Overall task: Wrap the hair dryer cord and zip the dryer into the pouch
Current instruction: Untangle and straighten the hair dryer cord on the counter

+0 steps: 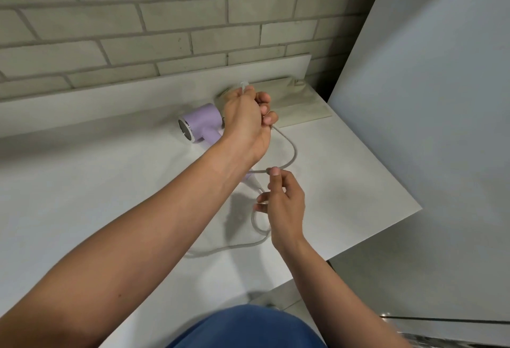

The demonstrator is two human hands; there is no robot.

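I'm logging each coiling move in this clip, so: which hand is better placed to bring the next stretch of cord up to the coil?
The right hand. It already pinches the cord below the left hand, with slack trailing on the table. The left hand is closed on the gathered cord above the hair dryer.

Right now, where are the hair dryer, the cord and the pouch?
hair dryer point(202, 119): head view, lilac barrel.
cord point(294, 151): head view, loop between the hands.
pouch point(300, 106): head view, beige fabric face.
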